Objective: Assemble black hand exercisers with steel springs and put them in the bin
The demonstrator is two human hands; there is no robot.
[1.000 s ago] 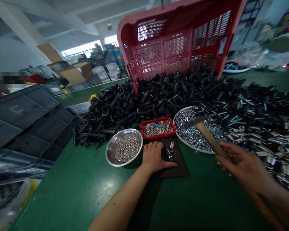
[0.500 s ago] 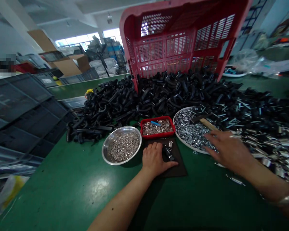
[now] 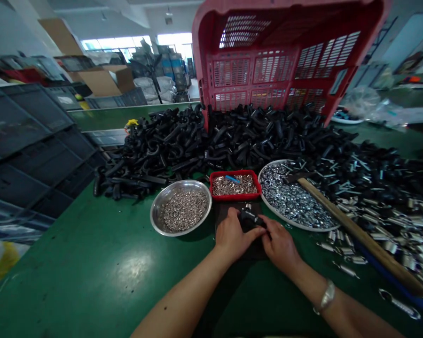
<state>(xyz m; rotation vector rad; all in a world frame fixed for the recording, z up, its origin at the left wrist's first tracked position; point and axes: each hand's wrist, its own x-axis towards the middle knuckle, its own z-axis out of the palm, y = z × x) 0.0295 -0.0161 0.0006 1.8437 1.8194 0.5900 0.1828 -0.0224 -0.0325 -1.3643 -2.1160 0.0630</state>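
Observation:
Both hands meet at a black plastic part (image 3: 247,217) over a dark mat (image 3: 255,249). My left hand (image 3: 231,234) grips its left side, the thumb stretched along the near edge. On the right end, the fingers of my right hand (image 3: 279,241) are closed; the fingertips partly hide that end. A small shiny metal piece (image 3: 248,206) stands just beyond the part. Behind the mat is a red tray (image 3: 216,197) of small metal pins with a blue strip (image 3: 232,179) on top. To the left sits a steel bowl (image 3: 157,220) of tiny metal pieces.
A white round tray (image 3: 282,217) of small metal pieces lies right, with a wooden-handled hammer (image 3: 359,232) across its edge. Loose springs (image 3: 345,269) lie near it. Black parts (image 3: 183,145) are heaped behind, before a tipped red crate (image 3: 202,61). Grey crates (image 3: 31,155) stand left.
My right hand has come left from beside the hammer to the black part and closed on its right end. My left hand stays on the part. The view has shifted slightly.

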